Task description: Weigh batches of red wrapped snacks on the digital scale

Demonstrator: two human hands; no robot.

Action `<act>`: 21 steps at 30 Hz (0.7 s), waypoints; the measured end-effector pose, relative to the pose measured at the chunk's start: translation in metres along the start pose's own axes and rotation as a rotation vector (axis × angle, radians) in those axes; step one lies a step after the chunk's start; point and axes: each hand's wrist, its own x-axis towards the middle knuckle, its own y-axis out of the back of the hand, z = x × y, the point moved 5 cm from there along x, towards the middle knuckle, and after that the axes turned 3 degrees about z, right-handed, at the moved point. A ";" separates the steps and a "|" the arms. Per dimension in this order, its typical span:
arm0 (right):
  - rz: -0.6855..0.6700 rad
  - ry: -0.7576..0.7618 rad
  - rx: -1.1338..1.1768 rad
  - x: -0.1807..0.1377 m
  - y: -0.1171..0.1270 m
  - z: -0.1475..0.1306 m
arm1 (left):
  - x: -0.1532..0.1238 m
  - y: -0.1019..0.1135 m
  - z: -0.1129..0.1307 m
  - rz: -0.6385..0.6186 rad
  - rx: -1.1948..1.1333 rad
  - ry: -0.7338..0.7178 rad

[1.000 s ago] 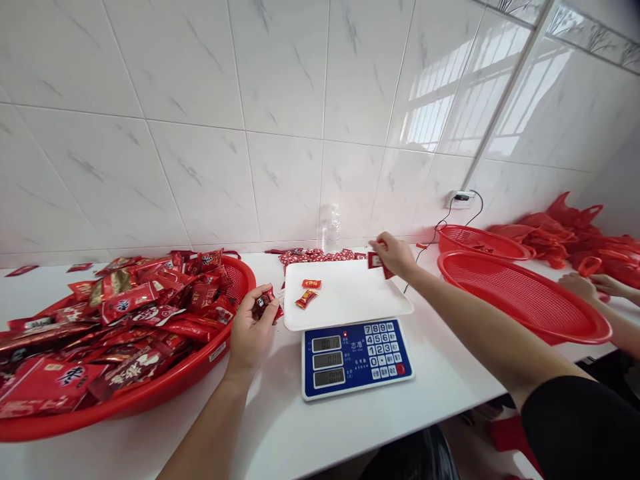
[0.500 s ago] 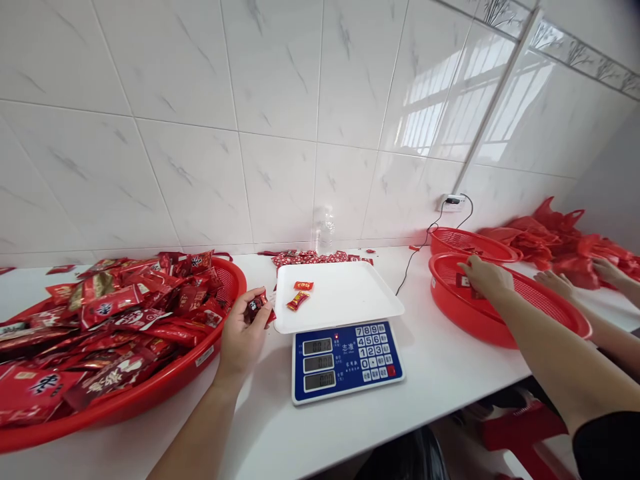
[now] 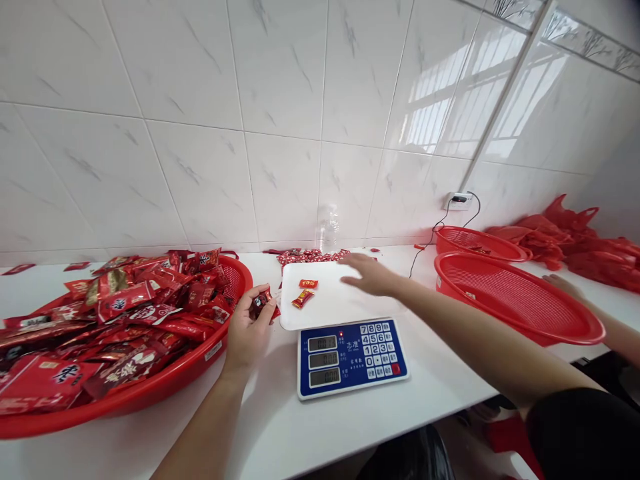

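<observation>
My left hand (image 3: 253,317) is closed around small dark-red wrapped snack packets (image 3: 261,301), just left of the scale tray. White and slightly curved at the rim, the tray (image 3: 330,308) sits on a blue and white digital scale (image 3: 353,360). On it lie a red wrapped candy (image 3: 308,284) and a red and gold wrapped candy (image 3: 303,299). My right hand (image 3: 367,273) reaches over the tray's back right part, fingers apart, with nothing visible in it. To the left, a big red basket (image 3: 239,283) is heaped with red snack packets (image 3: 120,327).
At right stand a large red basket (image 3: 520,293) and a smaller one (image 3: 445,235) behind it. Another person's hand (image 3: 565,287) rests beyond them, near red plastic bags (image 3: 580,233). A clear bottle (image 3: 329,228) and red patterned packaging (image 3: 305,257) lie by the wall. A cord runs to a socket (image 3: 457,201).
My right hand has left the red packet in the right basket and swung left over the tray, fingers spread. My left hand keeps its hold on the packets.
</observation>
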 end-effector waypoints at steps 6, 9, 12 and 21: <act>-0.268 0.251 0.166 0.029 -0.053 -0.091 | 0.001 0.002 0.001 -0.022 0.034 -0.029; -0.233 0.284 0.130 0.033 -0.061 -0.095 | -0.001 -0.001 -0.001 -0.054 0.013 -0.036; -0.168 0.279 0.075 0.032 -0.061 -0.086 | -0.003 -0.005 -0.001 -0.094 -0.004 -0.047; -0.065 -0.167 0.608 0.020 -0.037 -0.043 | -0.007 -0.010 -0.003 -0.114 0.002 -0.068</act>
